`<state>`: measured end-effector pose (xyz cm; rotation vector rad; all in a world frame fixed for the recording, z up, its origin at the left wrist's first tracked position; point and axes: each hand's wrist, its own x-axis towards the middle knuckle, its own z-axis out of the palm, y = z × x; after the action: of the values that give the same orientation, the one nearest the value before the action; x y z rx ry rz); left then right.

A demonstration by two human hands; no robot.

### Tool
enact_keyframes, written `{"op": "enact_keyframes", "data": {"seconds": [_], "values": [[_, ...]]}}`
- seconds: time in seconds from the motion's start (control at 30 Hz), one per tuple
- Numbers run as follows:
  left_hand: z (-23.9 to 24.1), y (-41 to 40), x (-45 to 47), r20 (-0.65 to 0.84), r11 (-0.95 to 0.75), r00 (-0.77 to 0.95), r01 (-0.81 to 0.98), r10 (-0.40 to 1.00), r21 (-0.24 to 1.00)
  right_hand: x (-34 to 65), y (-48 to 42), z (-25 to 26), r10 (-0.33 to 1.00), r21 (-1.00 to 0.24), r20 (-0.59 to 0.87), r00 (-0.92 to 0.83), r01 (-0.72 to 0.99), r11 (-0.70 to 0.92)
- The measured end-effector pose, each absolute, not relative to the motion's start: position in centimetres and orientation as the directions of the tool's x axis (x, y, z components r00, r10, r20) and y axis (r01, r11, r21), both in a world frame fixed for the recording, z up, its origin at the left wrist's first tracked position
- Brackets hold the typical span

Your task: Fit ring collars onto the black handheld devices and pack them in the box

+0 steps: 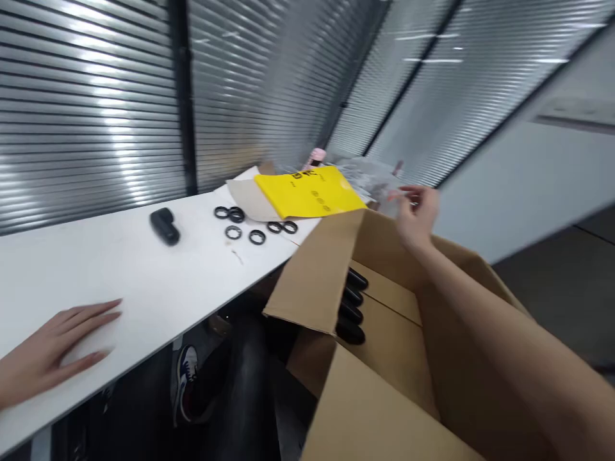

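Cardboard carton — open, flaps raised, just past the desk's right edge.

Right hand hovers above the carton's far flap, near clear plastic wrap; fingers curled, and any pinch cannot be told. Left hand lies flat by the white desk's near edge, fingers slightly spread. Black oblong parts sit in a row inside the carton, partly blocked by a raised flap — black rings lie on the desk, beside a yellow folder.
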<state>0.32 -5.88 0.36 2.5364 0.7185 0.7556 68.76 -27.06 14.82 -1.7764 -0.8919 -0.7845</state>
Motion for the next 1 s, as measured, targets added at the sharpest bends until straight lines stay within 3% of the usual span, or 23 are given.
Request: {"op": "enact_keyframes", "data": {"seconds": [0.07, 0.1, 0.17, 0.23, 0.3, 0.37, 0.43, 0.5, 0.63, 0.77, 0.9, 1.0], "values": [[-0.5, -5.4, -0.5, 0.348, -0.812, 0.772, 0.347, 0.531, 0.468, 65.8, -24.7, 16.3, 0.175, -0.424, 0.884, 0.433, 0.902, -0.088], [-0.8, -5.2, -0.8, 0.349, -0.808, 0.776, 0.327, 0.526, 0.49, 64.1, -23.4, 16.9, 0.217, -0.391, 0.897, 0.385, 0.92, -0.019], [-1.2, -4.9, -1.0, 0.359, -0.791, 0.768, 0.295, 0.53, 0.536, 60.2, -20.5, 17.8, 0.346, -0.294, 0.906, 0.245, 0.951, 0.097], [-1.7, -4.9, -1.0, 0.368, -0.812, 0.787, 0.269, 0.495, 0.517, 55.7, -17.1, 17.8, 0.558, -0.127, 0.829, -0.039, 0.958, 0.256], [-2.1, -5.4, -0.9, 0.372, -0.85, 0.803, 0.289, 0.466, 0.44, 50.2, -13.1, 16.8, 0.727, 0.05, 0.547, -0.415, 0.883, 0.467], [-2.5, -6.3, -0.7, 0.393, -0.875, 0.793, 0.345, 0.465, 0.34, 43.5, -9.1, 14.8, 0.742, 0.148, 0.144, -0.654, 0.756, 0.638], [-2.6, -7.5, -0.6, 0.425, -0.884, 0.776, 0.401, 0.467, 0.24, 36.1, -5.5, 12.2, 0.705, 0.18, -0.12, -0.699, 0.683, 0.708], [-2.4, -8.9, -1.1, 0.45, -0.879, 0.758, 0.448, 0.471, 0.165, 28.5, -2.7, 9.5, 0.673, 0.159, -0.204, -0.711, 0.654, 0.739], [-1.4, -11.6, -4.7, 0.441, -0.854, 0.737, 0.494, 0.512, 0.165, 17.1, 1.0, 5.2, 0.665, 0.025, -0.122, -0.737, 0.667, 0.744], [0.4, -12.9, -12.3, 0.434, -0.698, 0.557, 0.644, 0.708, 0.312, 13.0, 3.0, 2.3, 0.658, -0.151, 0.114, -0.744, 0.642, 0.752], [2.7, -11.9, -21.7, 0.449, -0.296, 0.009, 0.763, 0.893, 0.574, 13.7, 3.6, 0.7, 0.67, -0.302, 0.281, -0.687, 0.6, 0.741], [4.6, -9.8, -28.5, 0.379, 0.088, -0.495, 0.69, 0.782, 0.718, 14.3, 3.5, 0.3, 0.689, -0.349, 0.331, -0.645, 0.595, 0.724]]}}
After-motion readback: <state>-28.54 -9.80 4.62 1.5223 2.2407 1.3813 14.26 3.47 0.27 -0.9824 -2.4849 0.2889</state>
